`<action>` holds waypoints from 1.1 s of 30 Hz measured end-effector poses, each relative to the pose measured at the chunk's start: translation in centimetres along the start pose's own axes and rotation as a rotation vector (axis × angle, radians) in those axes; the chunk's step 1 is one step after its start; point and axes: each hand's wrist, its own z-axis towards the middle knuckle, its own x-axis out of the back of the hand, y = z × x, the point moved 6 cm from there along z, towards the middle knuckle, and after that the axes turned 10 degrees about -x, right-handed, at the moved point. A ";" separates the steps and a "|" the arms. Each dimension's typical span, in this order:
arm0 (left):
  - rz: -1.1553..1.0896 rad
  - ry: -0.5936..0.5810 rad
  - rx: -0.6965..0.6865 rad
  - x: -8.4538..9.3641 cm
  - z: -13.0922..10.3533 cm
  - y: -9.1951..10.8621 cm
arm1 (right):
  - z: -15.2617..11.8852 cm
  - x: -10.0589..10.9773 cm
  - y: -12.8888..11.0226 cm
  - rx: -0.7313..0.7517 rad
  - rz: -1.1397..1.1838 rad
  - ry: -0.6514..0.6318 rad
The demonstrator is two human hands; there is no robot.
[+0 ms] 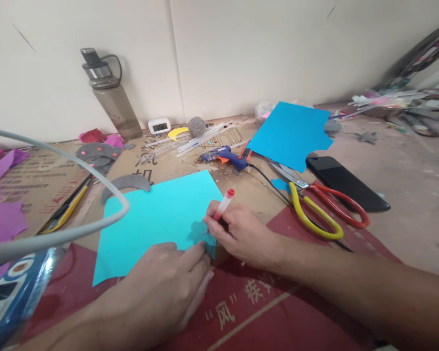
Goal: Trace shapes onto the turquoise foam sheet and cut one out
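A bright turquoise foam or paper sheet (157, 209) lies on the cardboard in front of me. My left hand (171, 278) rests over its near edge, fingers bent and pressed together, holding the sheet by its right corner. In my right hand (241, 234) is a marker pen (225, 202) with a white barrel and a red end. The pen leans with its red end up, and its tip meets the sheet's right corner beside my left fingertips. Faint lines show there; the fingers and shadow partly hide them.
Right of my hands lie scissors (320, 219) with yellow and red handles, a black phone (347, 183) and a blue sheet (289, 134). A glue gun (225, 157) lies behind. A bottle (113, 102) stands by the wall. A grey cable (117, 219) arches across the left.
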 end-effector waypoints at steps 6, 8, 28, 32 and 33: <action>0.006 -0.002 -0.007 0.2 0.0 0.1 | 0.0 -0.1 0.1 -0.005 0.015 -0.005; 0.009 -0.002 -0.005 0.1 0.0 0.1 | 0.0 -0.1 0.1 0.000 0.018 -0.003; 0.045 -0.011 -0.014 -0.1 0.0 0.1 | 0.0 -0.2 -0.5 -0.002 0.012 -0.025; 0.041 -0.005 -0.013 0.0 0.0 0.2 | 0.1 -0.2 -0.5 -0.005 0.022 -0.026; 0.039 -0.004 -0.009 0.0 0.0 0.2 | 0.1 -0.2 -0.5 -0.005 0.023 -0.028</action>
